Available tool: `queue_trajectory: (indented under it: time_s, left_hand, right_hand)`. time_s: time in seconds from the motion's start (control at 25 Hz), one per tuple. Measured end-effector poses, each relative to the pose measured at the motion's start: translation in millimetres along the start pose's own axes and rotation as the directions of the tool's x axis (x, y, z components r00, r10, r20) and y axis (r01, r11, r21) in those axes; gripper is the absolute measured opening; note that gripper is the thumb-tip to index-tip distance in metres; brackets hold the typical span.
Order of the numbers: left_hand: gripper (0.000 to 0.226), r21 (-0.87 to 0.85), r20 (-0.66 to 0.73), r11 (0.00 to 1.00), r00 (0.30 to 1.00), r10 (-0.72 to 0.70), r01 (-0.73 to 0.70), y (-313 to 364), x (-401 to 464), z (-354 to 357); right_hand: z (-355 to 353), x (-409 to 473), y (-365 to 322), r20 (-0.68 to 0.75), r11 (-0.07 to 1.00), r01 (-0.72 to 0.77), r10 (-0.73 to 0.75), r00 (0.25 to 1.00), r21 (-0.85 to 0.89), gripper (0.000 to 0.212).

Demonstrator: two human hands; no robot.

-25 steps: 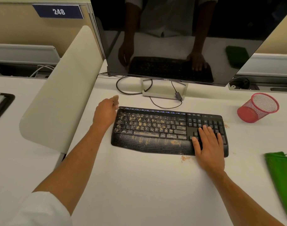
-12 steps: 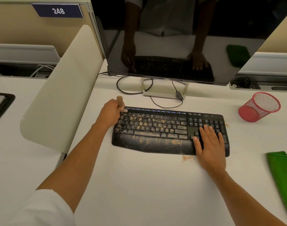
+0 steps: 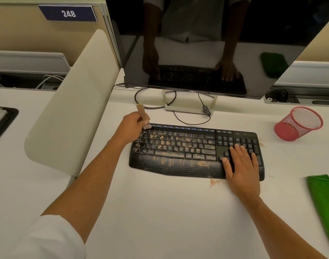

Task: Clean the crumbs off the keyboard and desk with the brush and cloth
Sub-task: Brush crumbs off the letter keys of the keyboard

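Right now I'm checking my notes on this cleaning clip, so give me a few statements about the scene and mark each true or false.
1. The left hand grips the brush at the keyboard's far left corner. True.
2. The right hand holds the cloth. False: it lies flat on the keyboard's right end; the cloth lies on the desk, apart from it.
3. Crumbs lie on the desk by the keyboard's near edge. True.
4. The red cup stands left of the keyboard. False: it is to the right.
5. The keys are already clean. False: crumbs cover them.
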State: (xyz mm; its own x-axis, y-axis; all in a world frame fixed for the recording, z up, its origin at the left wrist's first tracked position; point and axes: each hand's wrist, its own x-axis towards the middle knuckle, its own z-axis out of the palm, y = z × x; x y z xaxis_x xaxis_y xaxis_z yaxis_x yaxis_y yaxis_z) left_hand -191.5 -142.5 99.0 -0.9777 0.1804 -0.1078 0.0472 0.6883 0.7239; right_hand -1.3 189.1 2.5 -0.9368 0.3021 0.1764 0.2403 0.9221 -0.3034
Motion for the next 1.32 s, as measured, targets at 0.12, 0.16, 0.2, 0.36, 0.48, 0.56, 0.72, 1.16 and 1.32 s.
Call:
queue_trajectory:
  time_s: [0.12, 0.16, 0.2, 0.36, 0.48, 0.56, 0.72, 1.16, 1.32]
  left_hand:
    - [0.016, 0.14, 0.103, 0.989, 0.994, 0.032, -0.046, -5, 7, -1]
    - [0.015, 0.236, 0.14, 0.969, 0.989, 0.038, -0.071, -5, 11, -4]
    - [0.013, 0.364, 0.168, 0.926, 0.985, 0.036, -0.096, -6, 15, -9]
    - [0.009, 0.667, 0.097, 0.738, 0.994, 0.042, -0.097, -9, 28, -19]
    - [0.012, 0.327, 0.094, 0.944, 0.995, 0.013, -0.044, -3, 26, -10]
    - [0.012, 0.053, 0.139, 0.998, 0.99, -0.026, 0.019, 3, 21, 0]
    - [0.015, 0.091, 0.086, 0.996, 0.996, -0.031, 0.024, 1, 16, 1]
    - [0.021, -0.154, -0.205, 0.982, 0.969, -0.136, 0.106, 1, 17, 1]
    - [0.019, -0.339, -0.031, 0.934, 0.991, -0.134, 0.115, 28, 11, 40]
  right_hand:
    - [1, 0, 0, 0.004, 1.0, 0.004, -0.004, 1.0, -0.004, 0.066]
    - [1, 0, 0, 0.003, 1.0, 0.005, -0.005, 1.0, -0.008, 0.066]
    - [1, 0, 0, 0.001, 1.0, 0.004, -0.004, 1.0, -0.01, 0.066]
    - [1, 0, 0, -0.007, 1.0, 0.005, -0.005, 1.0, -0.011, 0.066]
    - [1, 0, -1, -0.013, 1.0, 0.002, -0.002, 1.0, -0.008, 0.067]
    - [1, 0, -1, -0.014, 1.0, 0.005, -0.005, 1.0, -0.013, 0.067]
    - [1, 1, -1, -0.006, 1.0, 0.006, -0.006, 1.0, -0.009, 0.067]
    - [2, 0, -1, -0.008, 1.0, 0.005, -0.005, 1.0, -0.018, 0.066]
    - [0, 0, -1, 0.0, 1.0, 0.001, -0.001, 1.0, -0.013, 0.066]
